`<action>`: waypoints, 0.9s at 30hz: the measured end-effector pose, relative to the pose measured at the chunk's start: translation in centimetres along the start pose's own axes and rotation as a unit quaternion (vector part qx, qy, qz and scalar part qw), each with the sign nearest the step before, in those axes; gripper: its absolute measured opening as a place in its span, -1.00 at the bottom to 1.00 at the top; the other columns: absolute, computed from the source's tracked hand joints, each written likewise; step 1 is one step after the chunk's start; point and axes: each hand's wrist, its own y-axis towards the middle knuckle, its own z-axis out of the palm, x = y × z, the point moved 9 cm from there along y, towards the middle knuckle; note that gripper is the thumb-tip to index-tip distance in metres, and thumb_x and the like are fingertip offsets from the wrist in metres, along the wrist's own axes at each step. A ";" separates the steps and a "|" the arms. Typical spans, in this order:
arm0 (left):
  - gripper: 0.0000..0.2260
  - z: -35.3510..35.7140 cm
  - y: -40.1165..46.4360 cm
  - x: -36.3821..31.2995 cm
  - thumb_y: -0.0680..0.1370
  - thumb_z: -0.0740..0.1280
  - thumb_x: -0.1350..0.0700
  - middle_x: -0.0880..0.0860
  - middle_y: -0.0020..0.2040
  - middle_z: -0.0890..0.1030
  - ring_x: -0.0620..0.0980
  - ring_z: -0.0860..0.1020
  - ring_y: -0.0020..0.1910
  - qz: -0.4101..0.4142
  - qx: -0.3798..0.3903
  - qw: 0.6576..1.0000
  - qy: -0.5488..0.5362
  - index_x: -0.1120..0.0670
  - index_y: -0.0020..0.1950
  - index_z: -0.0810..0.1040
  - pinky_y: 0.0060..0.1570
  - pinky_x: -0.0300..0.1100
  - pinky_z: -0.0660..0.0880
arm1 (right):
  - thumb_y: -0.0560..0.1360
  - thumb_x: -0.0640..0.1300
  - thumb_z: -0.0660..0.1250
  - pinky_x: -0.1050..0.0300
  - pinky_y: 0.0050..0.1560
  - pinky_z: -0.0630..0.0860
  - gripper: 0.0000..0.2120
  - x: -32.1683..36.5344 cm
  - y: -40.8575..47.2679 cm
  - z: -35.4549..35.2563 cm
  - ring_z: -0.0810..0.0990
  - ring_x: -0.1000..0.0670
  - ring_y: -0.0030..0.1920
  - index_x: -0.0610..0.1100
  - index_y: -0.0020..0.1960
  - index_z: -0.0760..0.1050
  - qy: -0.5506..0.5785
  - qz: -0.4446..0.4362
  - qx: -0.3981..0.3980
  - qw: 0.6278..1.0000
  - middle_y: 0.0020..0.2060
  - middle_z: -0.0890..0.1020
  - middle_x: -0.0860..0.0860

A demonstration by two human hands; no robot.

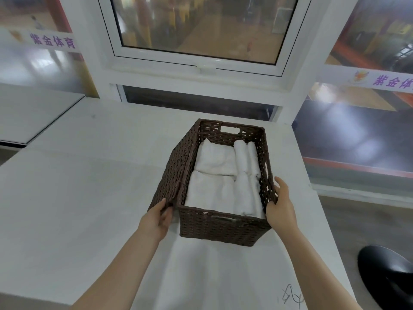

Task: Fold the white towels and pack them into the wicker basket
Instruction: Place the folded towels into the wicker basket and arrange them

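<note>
The wicker basket (220,224) is located at the centre of the frame, standing on the white table (89,186), with its far end toward the window (201,30) at the top. The folded white towels (214,159) are packed inside it: flat stacks along the left of the interior, narrower rolled or tightly folded pieces along the right. No loose towel is visible on the table, so packing is judged complete or nearly so.

The basket is held at its two near corners. The left hand (159,217) is placed against the lower left side wall, fingers curled on the weave. The right hand (280,203) is placed at the right rim, thumb along the top edge and fingers wrapped around the outside wall.

Risks from this position:

- The grip is applied to the near end only. If the basket is lifted from here, the far end may drop and the towels may slide forward.
- The left wall appears angled outward. Uneven pressure may flex the weave and loosen the hold.
- The basket stands close to the table's right edge, with a black stool (388,274) at the lower right. A push to the right may carry it off the surface.
- A tilt may unroll the right-hand pieces.
</note>
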 end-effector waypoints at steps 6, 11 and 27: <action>-0.48 0.7 -1.9 -3.5 0.55 0.23 0.45 0.14 0.06 0.56 -0.21 0.59 -0.26 0.162 -0.051 0.985 -0.037 0.14 0.48 0.30 -0.33 -0.38 0.51 | 0.55 -0.40 0.09 0.16 0.18 0.31 -0.37 -0.9 0.0 0.0 0.46 0.00 0.27 -0.03 0.55 0.14 0.011 0.027 -0.009 1.000 0.42 0.42 0.05; -0.22 3.1 -7.8 -9.2 0.50 0.27 0.42 -0.07 0.38 0.47 -0.09 0.55 0.25 0.390 -0.007 0.920 0.037 -0.31 0.49 0.15 0.10 -0.08 0.54 | 0.55 -0.38 0.09 0.15 0.10 0.34 -0.43 -0.6 -0.2 0.2 0.45 0.05 0.13 -0.01 0.50 0.26 0.019 0.026 -0.006 0.999 0.25 0.52 0.08; -0.46 12.0 -15.6 -1.1 0.46 0.08 0.27 -0.22 0.30 0.55 -0.15 0.58 0.20 0.680 0.203 0.319 0.628 -0.12 0.33 0.54 -0.26 -0.37 0.51 | 0.68 0.04 0.06 0.01 0.11 0.51 -0.61 -4.1 -0.3 -1.0 0.64 -0.06 0.13 -0.15 0.34 0.46 0.360 0.147 0.005 0.921 0.18 0.65 -0.09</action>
